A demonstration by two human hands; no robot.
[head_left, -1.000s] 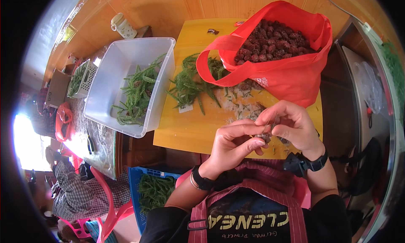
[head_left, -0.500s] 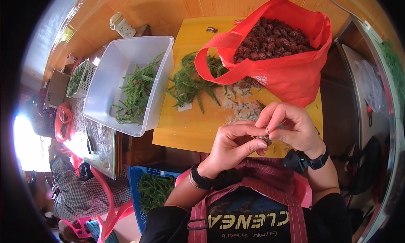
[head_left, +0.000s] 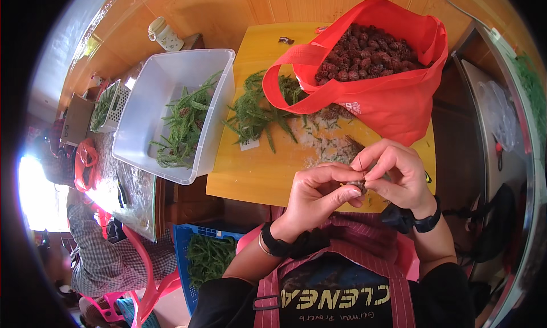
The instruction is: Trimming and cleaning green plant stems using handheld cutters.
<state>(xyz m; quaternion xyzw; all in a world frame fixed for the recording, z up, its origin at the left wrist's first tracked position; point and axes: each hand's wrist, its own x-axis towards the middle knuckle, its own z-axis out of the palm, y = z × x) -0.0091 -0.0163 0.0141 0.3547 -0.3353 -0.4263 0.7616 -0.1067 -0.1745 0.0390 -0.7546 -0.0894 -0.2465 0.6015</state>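
Note:
My left hand (head_left: 314, 198) is closed on a small brown pine cone (head_left: 358, 185), held between thumb and fingers just over the near edge of the yellow table (head_left: 256, 182). From the right, my right hand (head_left: 403, 177) pinches a thin dark wire (head_left: 361, 165) that rises from the cone. The fingers hide most of the cone and the wire's lower end. Beyond both hands lie bits of cone and pale crumbs (head_left: 325, 145). Green artificial pine sprigs (head_left: 250, 111) lie farther left on the table.
A red fabric bag (head_left: 393, 108) full of pine cones (head_left: 370, 54) stands at the back right. To the left sits a clear plastic bin (head_left: 139, 97) with green sprigs inside. Below it, a blue basket (head_left: 183, 259) holds more greenery. Another person's checked sleeve (head_left: 102, 254) shows at lower left.
My right hand has turned and shifted slightly, and more of the wire shows above its fingertips. My left hand stays almost in place on the pine cone.

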